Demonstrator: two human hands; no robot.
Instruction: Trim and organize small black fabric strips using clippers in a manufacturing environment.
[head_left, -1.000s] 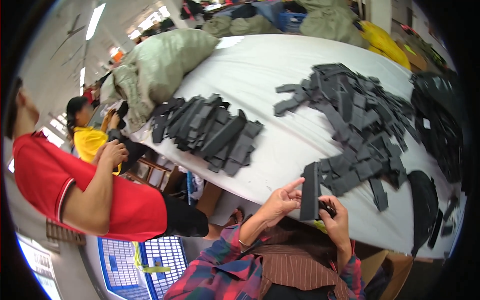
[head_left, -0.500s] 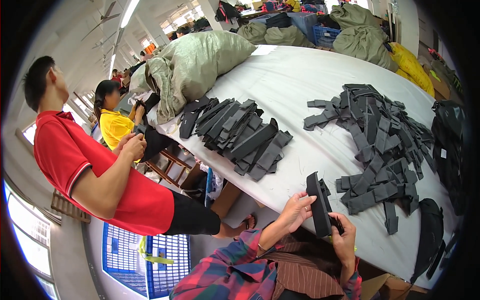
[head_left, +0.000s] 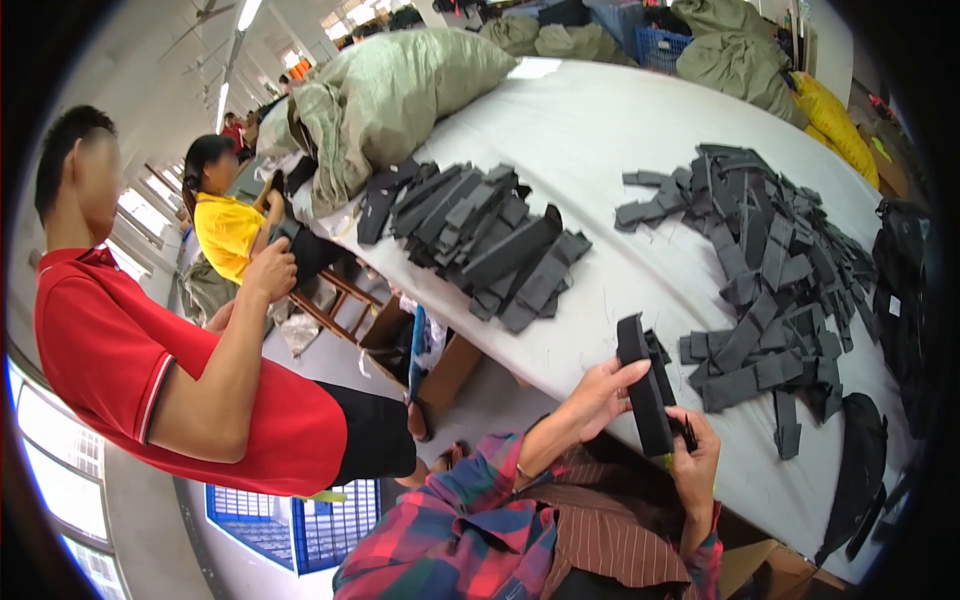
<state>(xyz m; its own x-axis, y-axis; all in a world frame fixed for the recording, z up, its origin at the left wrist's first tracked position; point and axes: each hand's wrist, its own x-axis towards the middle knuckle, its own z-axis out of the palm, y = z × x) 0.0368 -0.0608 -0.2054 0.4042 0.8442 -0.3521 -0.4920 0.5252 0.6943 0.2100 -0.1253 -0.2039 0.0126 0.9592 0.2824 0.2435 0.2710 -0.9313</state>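
A dark grey folded fabric strip (head_left: 648, 395) is held upright at the near edge of the table. My left hand (head_left: 602, 395) pinches its left side, with the thumb across the fabric. My right hand (head_left: 695, 458) is closed by the strip's lower end. A small black pointed tool, which looks like thread snips (head_left: 689, 432), pokes out of its fingers; most of it is hidden. Beyond the strip, to the right, spreads a loose pile of similar strips (head_left: 765, 250). A more orderly heap of strips (head_left: 480, 235) lies to the left.
A white-covered table (head_left: 580, 130) stretches ahead, with a big green woven sack (head_left: 420, 90) on its far left. Black bags (head_left: 900, 310) line the right edge. A person in red (head_left: 180, 370) stands at left, another in yellow (head_left: 225, 235) behind. A blue crate (head_left: 335, 530) sits on the floor.
My view has tilted slightly, so the table appears higher. Both hands still hold the strip near the same place. The person in red has turned the head and leaned closer.
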